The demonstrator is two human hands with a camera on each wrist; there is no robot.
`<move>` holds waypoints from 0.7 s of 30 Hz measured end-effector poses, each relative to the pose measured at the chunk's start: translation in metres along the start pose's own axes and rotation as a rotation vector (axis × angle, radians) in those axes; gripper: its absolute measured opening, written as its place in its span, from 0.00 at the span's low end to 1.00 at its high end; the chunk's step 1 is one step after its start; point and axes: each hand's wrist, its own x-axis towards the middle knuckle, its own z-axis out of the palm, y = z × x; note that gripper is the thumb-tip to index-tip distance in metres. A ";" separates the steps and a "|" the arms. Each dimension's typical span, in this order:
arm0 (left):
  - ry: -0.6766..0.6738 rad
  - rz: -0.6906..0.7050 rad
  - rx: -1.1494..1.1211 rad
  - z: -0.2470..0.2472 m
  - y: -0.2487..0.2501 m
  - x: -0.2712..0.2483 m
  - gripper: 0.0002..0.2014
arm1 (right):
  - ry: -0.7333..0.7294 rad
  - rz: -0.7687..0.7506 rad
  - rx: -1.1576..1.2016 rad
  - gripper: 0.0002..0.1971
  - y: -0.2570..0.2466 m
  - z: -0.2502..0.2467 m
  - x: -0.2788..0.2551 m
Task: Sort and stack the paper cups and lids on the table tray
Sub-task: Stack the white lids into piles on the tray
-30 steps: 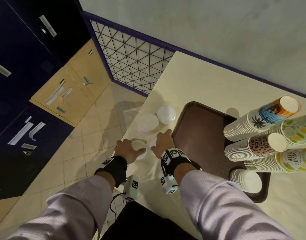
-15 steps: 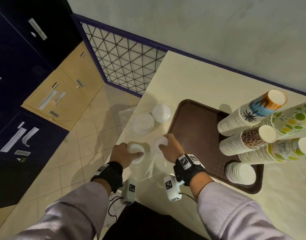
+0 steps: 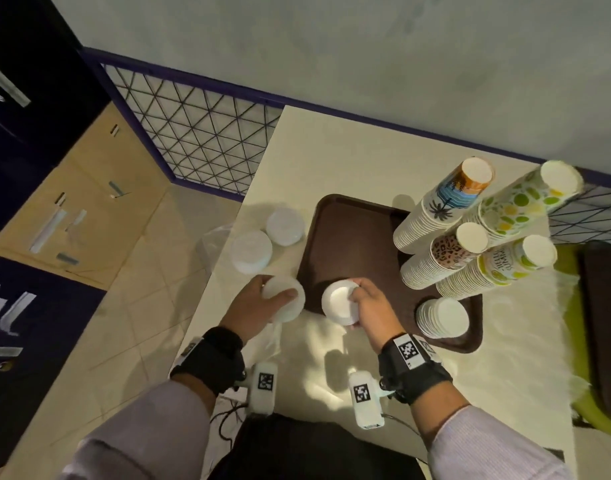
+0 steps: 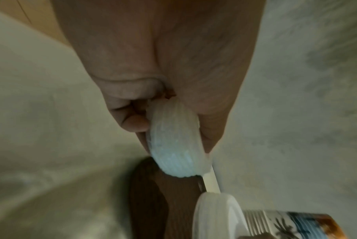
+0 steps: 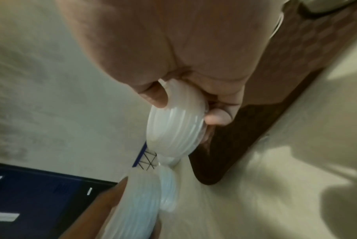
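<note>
My left hand point(image 3: 262, 303) grips a short stack of white plastic lids point(image 3: 286, 299) point(image 4: 174, 145) just left of the brown tray point(image 3: 352, 244). A second stack of white lids point(image 3: 338, 303) point(image 5: 173, 126) is gripped by my right hand point(image 3: 366, 306) over the tray's near left corner. Two more lid stacks lie on the table further back, one point(image 3: 251, 251) nearer, one point(image 3: 285, 226) behind it. On the tray's right side stand several tall stacks of printed paper cups point(image 3: 446, 209), and a low white lid stack point(image 3: 442, 318) sits at its near right corner.
The cream table point(image 3: 331, 150) ends at its left edge close to my left hand, with tiled floor point(image 3: 141, 271) below. A wire-mesh panel point(image 3: 200, 140) and a grey wall stand behind. A green chair with a dark seat point(image 3: 601, 323) is at the far right.
Both hands lifted their lid stacks off the table. The right hand moved right, onto the tray's near left corner. The head view shifted so the tray sits more to the centre.
</note>
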 end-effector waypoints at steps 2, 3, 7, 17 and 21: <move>-0.101 -0.006 -0.068 0.026 0.008 0.004 0.23 | 0.025 -0.010 0.062 0.15 0.002 -0.014 -0.011; -0.144 -0.013 -0.108 0.038 0.012 0.006 0.25 | 0.034 -0.005 0.107 0.16 0.004 -0.021 -0.015; -0.196 -0.016 -0.200 0.075 0.020 0.013 0.37 | 0.031 0.037 0.326 0.18 0.009 -0.045 -0.024; -0.197 -0.081 -0.130 0.125 0.031 0.028 0.28 | 0.122 0.009 0.211 0.19 0.019 -0.098 -0.021; -0.246 -0.159 -0.217 0.146 0.040 0.029 0.23 | 0.076 -0.005 0.212 0.17 0.019 -0.116 -0.028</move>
